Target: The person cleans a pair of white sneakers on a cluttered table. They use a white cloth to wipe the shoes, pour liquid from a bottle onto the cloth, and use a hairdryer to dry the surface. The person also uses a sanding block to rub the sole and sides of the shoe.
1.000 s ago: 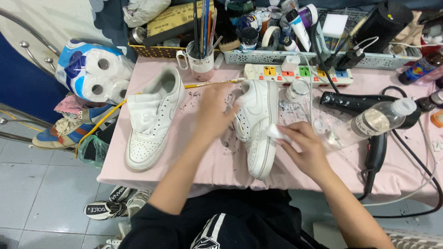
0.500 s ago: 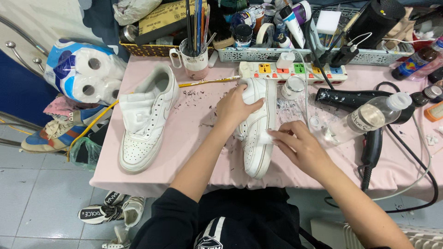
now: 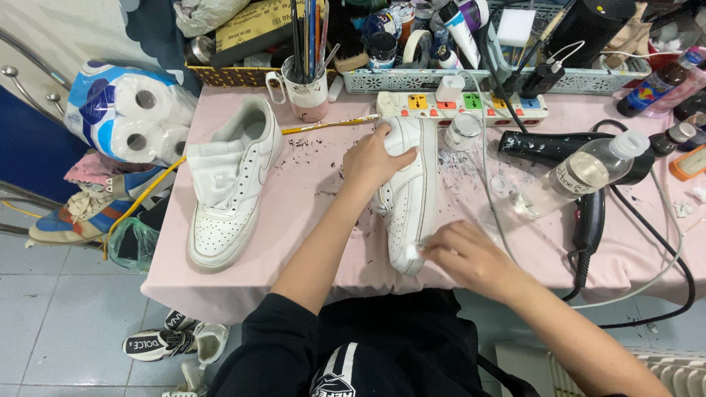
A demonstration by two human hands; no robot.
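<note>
Two white sneakers lie on the pink-covered table point(image 3: 309, 191). One sneaker point(image 3: 412, 195) lies on its side near the middle of the table, toe toward the person, heel close to the power strip point(image 3: 471, 105). The second sneaker point(image 3: 228, 184) rests upright to the left, well apart from the first, toe also toward the person.

Left hand point(image 3: 375, 158): laid flat over the heel half of the middle sneaker, fingers spread and pressing down on it.

Right hand point(image 3: 467, 254): at the toe of the same sneaker, fingers drawn together and pinching a small white pad point(image 3: 421, 250) against the toe edge. What kind of pad it is cannot be told.

Dark flecks are scattered on the table cover between the two sneakers and beside the power strip.

Right of the middle sneaker: a clear plastic bottle point(image 3: 577, 176) lies on its side, touching a black hair dryer point(image 3: 588, 184) whose cable runs off the table edge. A small round jar point(image 3: 465, 131) stands just beside the power strip.

Rear of the table: a white mug point(image 3: 305, 92) holding brushes, and a pale basket point(image 3: 441, 77) filled with bottles and tubes.

Left of the table: a pack of toilet rolls point(image 3: 121, 110) above a blue and orange shoe point(image 3: 81, 213). Further shoes point(image 3: 173, 345) lie on the tiled floor below the table edge.
</note>
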